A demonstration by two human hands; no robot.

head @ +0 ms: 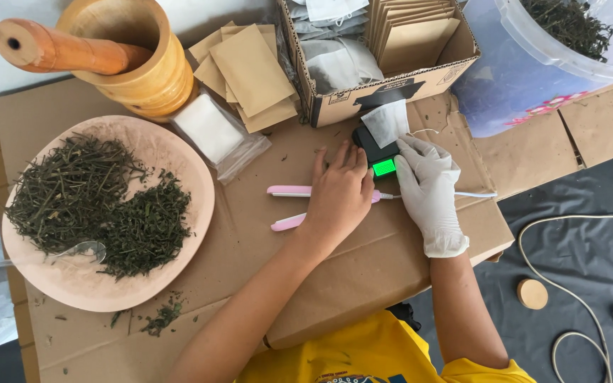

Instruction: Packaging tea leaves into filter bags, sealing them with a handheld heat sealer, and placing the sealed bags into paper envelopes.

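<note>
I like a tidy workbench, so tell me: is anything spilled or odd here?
Yes. Dried herb crumbs lie spilled on the cardboard just off the pink plate. Also, only the right hand wears a glove; the left hand is bare.

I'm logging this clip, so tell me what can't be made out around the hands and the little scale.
Head view only:
- Small scale: a white sachet covers its platform; the lit green display is too small to read.
- Pink sealer: the left hand hides its hinge end.
- Right hand: the glove hides the skin; fingertip contact with the scale is unclear.
- Clear tub: cut off by the top edge.
</note>
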